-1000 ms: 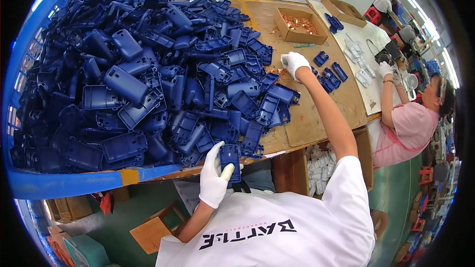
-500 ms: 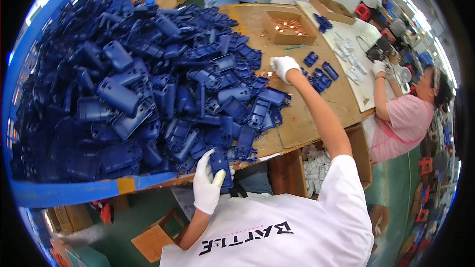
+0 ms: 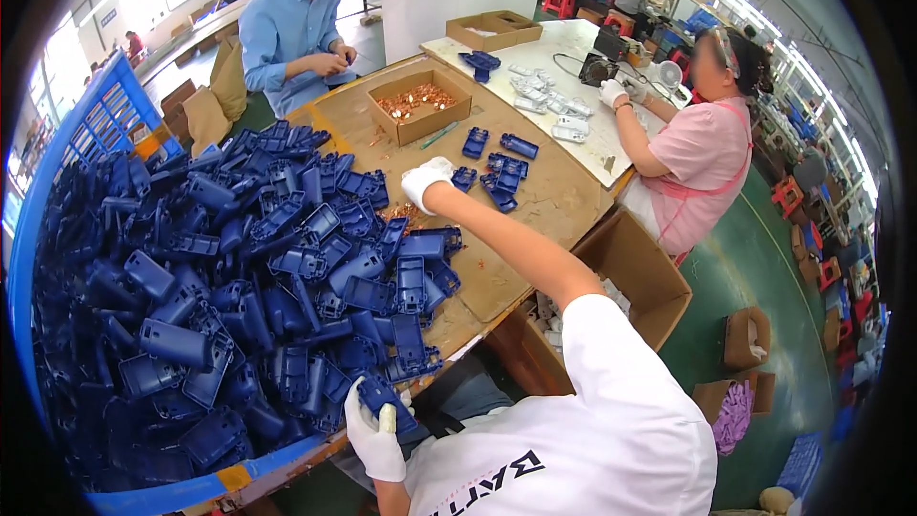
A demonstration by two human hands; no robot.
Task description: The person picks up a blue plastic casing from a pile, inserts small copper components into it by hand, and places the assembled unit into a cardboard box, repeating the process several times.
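Note:
My left hand [image 3: 374, 444], in a white glove, grips a blue plastic housing [image 3: 380, 399] at the front edge of the table, its thumb lying across the part. My right hand [image 3: 427, 182], gloved too, is stretched out over the brown tabletop with its fingers curled in; whatever they may hold is hidden. Small copper pieces [image 3: 399, 216] lie loose just in front of it. To its right sits a small group of blue housings [image 3: 503, 177]. A large heap of similar blue housings [image 3: 220, 268] fills the left side.
A blue crate wall [image 3: 27, 325] bounds the heap. Farther back stand a cardboard box of copper pieces [image 3: 420, 135] and a green pen [image 3: 439, 135]. One co-worker in blue [image 3: 277, 33] is across the table; another in pink [image 3: 702, 148] handles pale parts at right. An open carton [image 3: 650, 277] stands below the table edge.
The whole view has swung, so the table appears farther left and lower. My left hand still holds the blue housing, now more tilted. My right hand remains near the loose copper pieces.

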